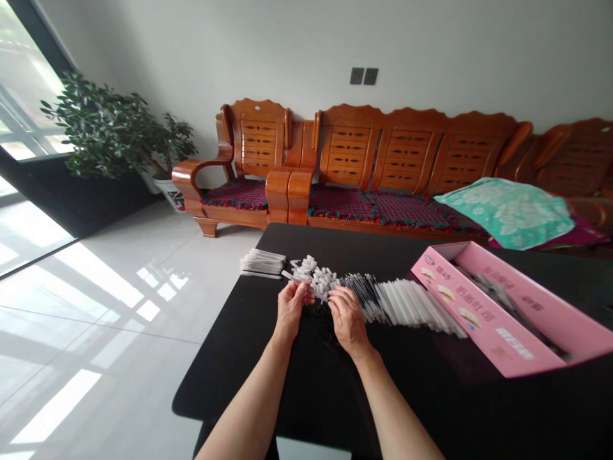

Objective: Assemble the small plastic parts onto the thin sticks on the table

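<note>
Both my hands work at the far middle of a black table [306, 383]. My left hand [291, 308] is closed in a pinch on a thin white pen part that sticks out toward a heap of white caps [316, 273]. My right hand [348, 319] has its fingers curled down over small black parts beside a row of pen refills [359, 291]; what it holds is hidden. A long row of white pen barrels [416, 306] lies to its right. A separate bundle of white tubes [262, 262] lies at the table's far left corner.
An open pink cardboard box [493, 326] with more pens inside lies on the right of the table. Behind the table stand a wooden armchair [239, 172] and sofa [407, 166] with a green cloth [507, 214]. A potted plant [115, 134] stands by the window at left.
</note>
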{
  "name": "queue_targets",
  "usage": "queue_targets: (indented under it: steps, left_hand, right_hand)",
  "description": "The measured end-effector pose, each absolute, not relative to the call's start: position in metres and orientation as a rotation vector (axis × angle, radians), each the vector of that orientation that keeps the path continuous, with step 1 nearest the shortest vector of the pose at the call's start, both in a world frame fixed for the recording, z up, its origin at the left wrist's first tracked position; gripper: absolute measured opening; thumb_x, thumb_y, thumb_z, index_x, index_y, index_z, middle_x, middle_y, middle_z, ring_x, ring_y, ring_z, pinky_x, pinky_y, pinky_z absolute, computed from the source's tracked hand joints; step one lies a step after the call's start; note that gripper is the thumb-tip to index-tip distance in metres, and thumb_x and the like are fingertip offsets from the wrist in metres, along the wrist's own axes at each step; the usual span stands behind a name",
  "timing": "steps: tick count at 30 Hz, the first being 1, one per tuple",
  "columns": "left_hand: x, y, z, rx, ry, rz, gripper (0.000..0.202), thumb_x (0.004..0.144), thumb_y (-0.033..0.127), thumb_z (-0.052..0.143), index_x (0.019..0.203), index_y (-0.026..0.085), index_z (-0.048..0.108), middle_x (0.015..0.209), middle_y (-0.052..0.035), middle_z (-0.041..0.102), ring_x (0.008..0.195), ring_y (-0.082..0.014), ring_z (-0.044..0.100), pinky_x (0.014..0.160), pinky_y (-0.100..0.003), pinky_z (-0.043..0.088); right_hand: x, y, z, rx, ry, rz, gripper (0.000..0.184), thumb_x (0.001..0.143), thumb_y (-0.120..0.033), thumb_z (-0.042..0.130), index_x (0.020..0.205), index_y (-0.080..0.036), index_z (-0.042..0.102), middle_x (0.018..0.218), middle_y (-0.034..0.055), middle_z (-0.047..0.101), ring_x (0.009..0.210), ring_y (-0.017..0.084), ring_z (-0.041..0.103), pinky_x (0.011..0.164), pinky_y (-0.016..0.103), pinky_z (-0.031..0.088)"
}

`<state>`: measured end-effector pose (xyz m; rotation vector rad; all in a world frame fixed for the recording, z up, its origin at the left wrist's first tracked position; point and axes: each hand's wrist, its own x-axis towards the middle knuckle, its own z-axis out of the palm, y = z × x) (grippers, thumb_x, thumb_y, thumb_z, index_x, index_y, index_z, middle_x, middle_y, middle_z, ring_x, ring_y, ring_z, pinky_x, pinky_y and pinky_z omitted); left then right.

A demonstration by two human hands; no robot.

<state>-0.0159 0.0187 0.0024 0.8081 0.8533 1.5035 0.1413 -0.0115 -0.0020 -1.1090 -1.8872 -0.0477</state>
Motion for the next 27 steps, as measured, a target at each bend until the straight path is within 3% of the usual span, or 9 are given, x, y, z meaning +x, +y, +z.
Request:
queue_targets:
  steps: [9, 17, 22, 27]
  left_hand:
    - [-0.0162, 0.0194, 0.0028, 0.839, 0.908, 1.511, 0.04, 0.071, 0.049, 0.08, 0.082, 0.012, 0.069, 0.068, -0.0024, 0.065, 0.059, -0.0131, 0.062, 0.056, -0.025, 0.053]
    - [-0.016, 0.0192, 0.0025, 0.841, 0.91, 1.504, 0.04, 0.07, 0.048, 0.081, 0.082, 0.012, 0.069, 0.068, -0.0021, 0.065, 0.057, -0.0129, 0.061, 0.055, -0.024, 0.052]
    - [-0.0163, 0.0197, 0.0026, 0.841, 0.915, 1.492, 0.04, 0.07, 0.049, 0.08, 0.082, 0.012, 0.068, 0.066, -0.0018, 0.064, 0.057, -0.0132, 0.061, 0.055, -0.025, 0.053]
    - [-0.0166, 0.0201, 0.0004, 0.849, 0.913, 1.5, 0.04, 0.071, 0.049, 0.08, 0.083, 0.012, 0.068, 0.067, -0.0021, 0.065, 0.058, -0.0132, 0.062, 0.056, -0.024, 0.053]
  right_hand:
    - [0.1424, -0.0111, -0.0036, -1.115, -1.836, 0.021, 0.009, 0.092, -0.015, 0.056, 0.097, -0.02, 0.062, 0.11, 0.011, 0.067, 0.114, 0.028, 0.055, 0.101, 0.052, 0.049]
    - [0.1412, -0.0094, -0.0053, -1.08, -1.85, 0.014, 0.014, 0.092, -0.009, 0.052, 0.088, -0.02, 0.061, 0.1, 0.0094, 0.07, 0.11, 0.026, 0.057, 0.098, 0.05, 0.05]
    - [0.1415, -0.0104, -0.004, -1.112, -1.8, 0.041, 0.005, 0.089, -0.016, 0.061, 0.091, -0.021, 0.061, 0.109, 0.011, 0.068, 0.116, 0.028, 0.056, 0.1, 0.052, 0.049]
    - [0.1427, -0.01, -0.0053, -1.098, -1.847, 0.017, 0.012, 0.093, -0.014, 0.054, 0.093, -0.021, 0.064, 0.108, 0.0099, 0.069, 0.114, 0.027, 0.057, 0.103, 0.054, 0.046]
